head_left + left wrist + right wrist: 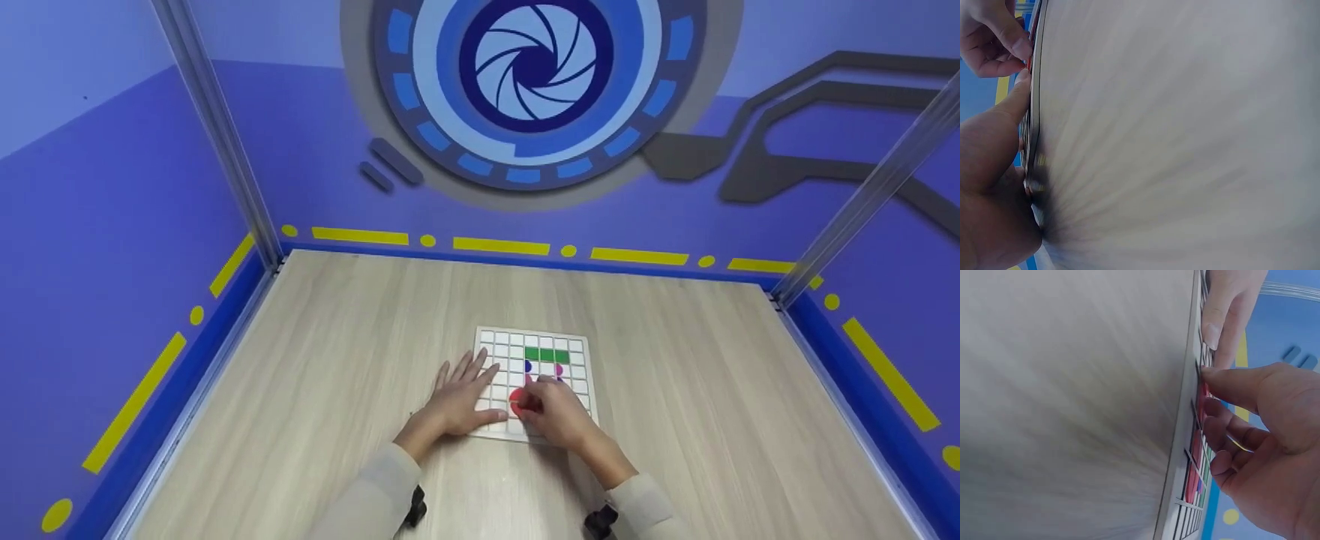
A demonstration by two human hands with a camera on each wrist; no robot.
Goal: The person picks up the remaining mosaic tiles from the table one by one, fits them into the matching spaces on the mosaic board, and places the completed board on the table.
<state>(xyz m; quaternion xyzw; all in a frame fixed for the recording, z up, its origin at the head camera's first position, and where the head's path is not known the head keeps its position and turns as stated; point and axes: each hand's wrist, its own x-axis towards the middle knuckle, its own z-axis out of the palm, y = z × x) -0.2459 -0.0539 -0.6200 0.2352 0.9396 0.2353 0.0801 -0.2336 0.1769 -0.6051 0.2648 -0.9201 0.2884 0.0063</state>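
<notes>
On the table lies a square board (pixel 488 337) divided into small white squares, some of them coloured. My left hand (pixel 455 403) is spread with straight fingers over the board's left part, its thumb near the front edge. At the lower middle, my right hand (pixel 559 414) pinches a red piece with a rounded outline (pixel 515 397) between thumb and fingertips, low against the board. The right wrist view shows the thumb and curled fingers of that hand at the red squares (pixel 1194 467). Farther back are green squares (pixel 547 355) and small purple and pink shapes; my right hand partly hides the latter.
The board sits on a wood-grain table (pixel 360 337). Blue printed walls (pixel 300 150) with yellow marks enclose its back and sides, and metal posts (pixel 225 135) stand at the back corners. Dark wrist devices (pixel 601 520) are strapped near both sleeves.
</notes>
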